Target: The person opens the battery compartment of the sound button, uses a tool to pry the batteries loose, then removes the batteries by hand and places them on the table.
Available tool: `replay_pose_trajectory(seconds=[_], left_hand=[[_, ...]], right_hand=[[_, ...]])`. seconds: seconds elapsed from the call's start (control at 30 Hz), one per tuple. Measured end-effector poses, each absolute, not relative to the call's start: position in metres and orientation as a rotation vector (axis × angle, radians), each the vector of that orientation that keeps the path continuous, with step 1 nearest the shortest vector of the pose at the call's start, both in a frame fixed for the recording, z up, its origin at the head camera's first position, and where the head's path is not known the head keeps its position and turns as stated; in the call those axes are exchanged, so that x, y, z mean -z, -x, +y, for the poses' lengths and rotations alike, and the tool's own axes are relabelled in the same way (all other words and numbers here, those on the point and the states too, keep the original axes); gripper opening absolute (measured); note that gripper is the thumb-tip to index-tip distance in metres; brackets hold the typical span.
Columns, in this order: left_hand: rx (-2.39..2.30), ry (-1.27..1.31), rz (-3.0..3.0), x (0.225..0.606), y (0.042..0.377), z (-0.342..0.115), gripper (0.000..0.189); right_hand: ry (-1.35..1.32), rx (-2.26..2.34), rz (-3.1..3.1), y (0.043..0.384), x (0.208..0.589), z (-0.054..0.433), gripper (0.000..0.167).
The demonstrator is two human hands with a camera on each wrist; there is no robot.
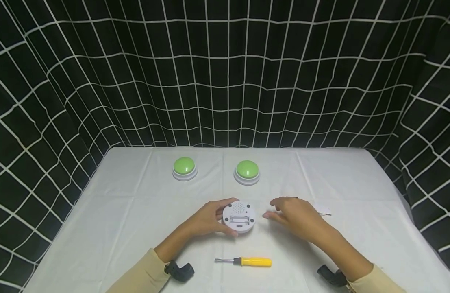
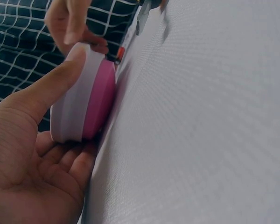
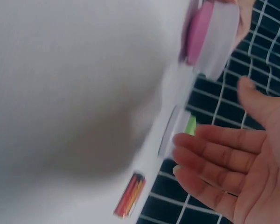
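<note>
My left hand (image 1: 206, 219) grips a round white push button (image 1: 239, 231) by its rim, thumb on the near side and fingers on the far side. It is upside down, with its speaker holes and uncovered battery bay facing up. In the left wrist view its pink dome (image 2: 100, 100) points down to the cloth. To the right of it, my right hand (image 1: 299, 217) hovers apart with loosely extended fingers and holds nothing. A red and gold battery (image 3: 129, 195) lies on the cloth below this hand in the right wrist view.
Two green-topped push buttons (image 1: 184, 166) (image 1: 247, 169) stand farther back on the white-covered table (image 1: 111, 228). A yellow-handled flat screwdriver (image 1: 255, 261) lies in front of the hands. Beyond the right hand is a small white item (image 1: 321, 209), partly hidden. Black netted curtains (image 1: 225, 73) surround the table.
</note>
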State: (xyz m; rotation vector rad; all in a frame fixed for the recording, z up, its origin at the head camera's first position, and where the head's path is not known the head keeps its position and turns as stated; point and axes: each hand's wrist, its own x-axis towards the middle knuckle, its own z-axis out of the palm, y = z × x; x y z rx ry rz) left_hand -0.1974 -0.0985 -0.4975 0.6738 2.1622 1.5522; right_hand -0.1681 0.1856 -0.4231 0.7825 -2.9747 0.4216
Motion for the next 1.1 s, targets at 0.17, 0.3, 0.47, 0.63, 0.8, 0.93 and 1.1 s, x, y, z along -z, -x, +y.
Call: replay_pose_trajectory(seconds=[0.17, 0.3, 0.47, 0.63, 0.8, 0.93, 1.1], left_hand=[[-1.556, -0.666, 2.162, 0.497, 0.197, -0.099, 0.098], [-1.567, -0.667, 2.15, 0.496, 0.196, -0.1, 0.098], [-1.563, -0.687, 2.145, 0.496, 0.197, -0.101, 0.098], [-1.532, -0.735, 2.163, 0.495, 0.198, -0.1, 0.098], [-1.483, -0.77, 2.21, 0.491, 0.198, -0.098, 0.098], [-1.405, -0.798, 2.285, 0.483, 0.2, -0.093, 0.098], [-1.315, -0.785, 2.357, 0.465, 0.202, -0.088, 0.105]], right_hand=[[-0.817, -0.507, -2.964, 0.164, 0.43, 0.171, 0.062], [-0.846, -0.557, -2.97, 0.16, 0.433, 0.161, 0.072], [-0.924, -0.584, -2.941, 0.156, 0.437, 0.149, 0.088], [-0.953, -0.58, -2.927, 0.155, 0.44, 0.144, 0.091], [-0.951, -0.589, -2.939, 0.156, 0.44, 0.144, 0.086], [-0.924, -0.625, -2.956, 0.158, 0.438, 0.147, 0.083], [-0.877, -0.666, -2.969, 0.16, 0.429, 0.152, 0.081]])
